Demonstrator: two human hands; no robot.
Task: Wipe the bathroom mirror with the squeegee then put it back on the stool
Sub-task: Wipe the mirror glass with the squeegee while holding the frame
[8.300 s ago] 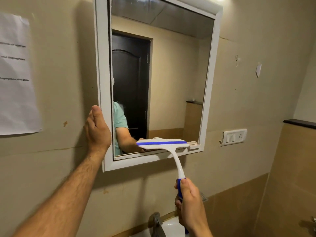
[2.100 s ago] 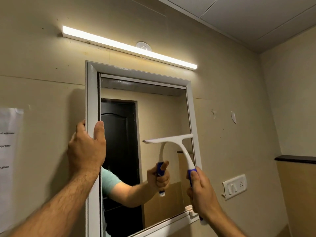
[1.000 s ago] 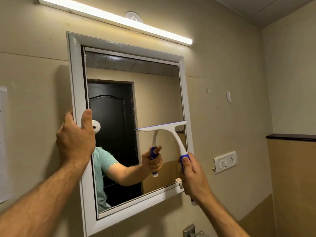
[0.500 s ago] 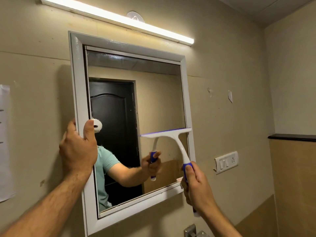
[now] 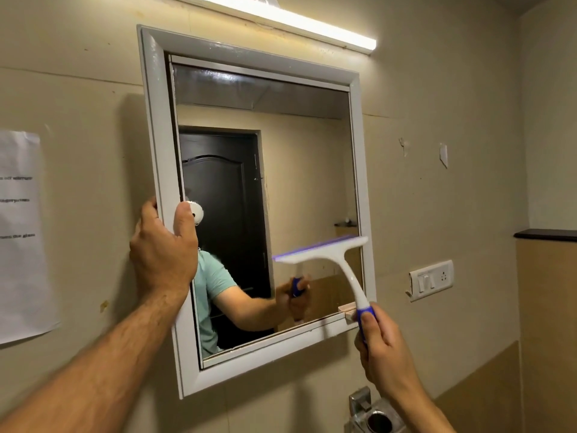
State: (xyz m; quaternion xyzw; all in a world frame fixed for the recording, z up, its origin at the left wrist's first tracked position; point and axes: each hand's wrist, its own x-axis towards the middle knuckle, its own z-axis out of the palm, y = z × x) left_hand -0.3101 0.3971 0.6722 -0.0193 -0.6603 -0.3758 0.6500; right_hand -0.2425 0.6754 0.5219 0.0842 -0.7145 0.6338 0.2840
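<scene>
The white-framed bathroom mirror [image 5: 312, 170] hangs on the beige wall. My left hand [image 5: 162, 251] grips the mirror's left frame edge, thumb on the front of the frame. My right hand [image 5: 382, 348] holds the blue grip of a white squeegee [image 5: 331, 257]. Its blue-edged blade lies against the glass at the lower right of the mirror, slanted up to the right. The glass reflects my arm, the squeegee and a dark door. The stool is not in view.
A light bar [image 5: 281, 20] runs above the mirror. A paper notice [image 5: 22, 235] is taped to the wall at left. A switch plate [image 5: 432, 279] sits right of the mirror. A metal holder [image 5: 373, 414] juts out below my right hand. A dark ledge [image 5: 546, 234] is at far right.
The squeegee blade has slid down the right side of the glass with my right hand. My left hand keeps its grip on the frame. The camera has tilted slightly down.
</scene>
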